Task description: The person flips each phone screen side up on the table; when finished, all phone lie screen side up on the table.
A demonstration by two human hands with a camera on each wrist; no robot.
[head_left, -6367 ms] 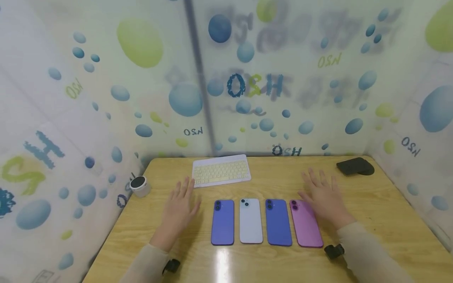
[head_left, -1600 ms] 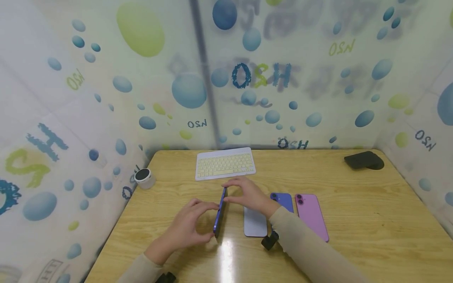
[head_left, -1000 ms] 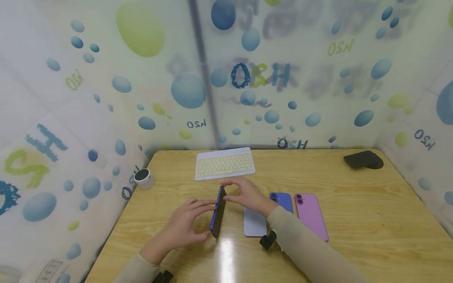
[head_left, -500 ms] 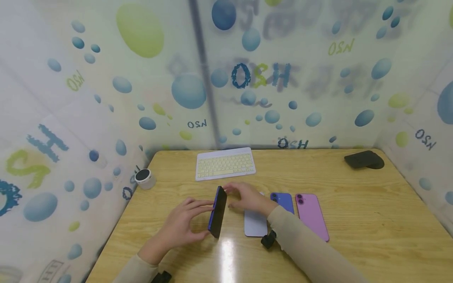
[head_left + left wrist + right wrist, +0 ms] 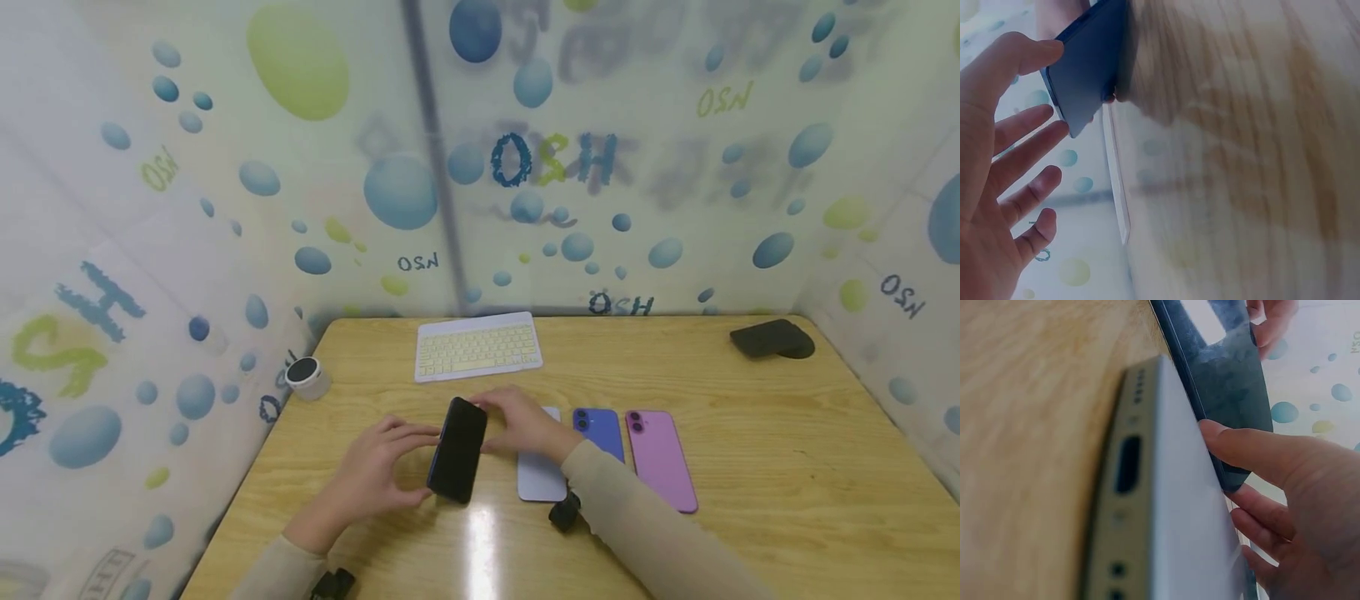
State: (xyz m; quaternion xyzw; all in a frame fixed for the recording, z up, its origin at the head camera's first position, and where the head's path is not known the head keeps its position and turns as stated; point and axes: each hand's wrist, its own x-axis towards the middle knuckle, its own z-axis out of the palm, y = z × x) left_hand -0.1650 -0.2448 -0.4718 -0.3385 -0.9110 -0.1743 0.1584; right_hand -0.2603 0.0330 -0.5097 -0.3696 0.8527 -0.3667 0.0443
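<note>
A smartphone with a black screen is tilted just above the table, its screen turned up in the head view. Its blue back shows in the left wrist view. My left hand holds the left long edge and lower corner between thumb and fingers. At the upper right corner my right hand pinches it, the thumb on its edge in the right wrist view. Beneath my right wrist lies a white phone, partly covered. Beside that are a blue phone and a pink phone, backs up.
Behind the hands a white keyboard lies near the table's back edge. A small white cylinder with a dark top stands at the left edge. Flat black items rest at the back right. Patterned curtains enclose the table.
The leftmost phone lay back up with both hands apart; then the hands stood it on its long edge. Since then it has tipped leftward, so its black screen faces up.
</note>
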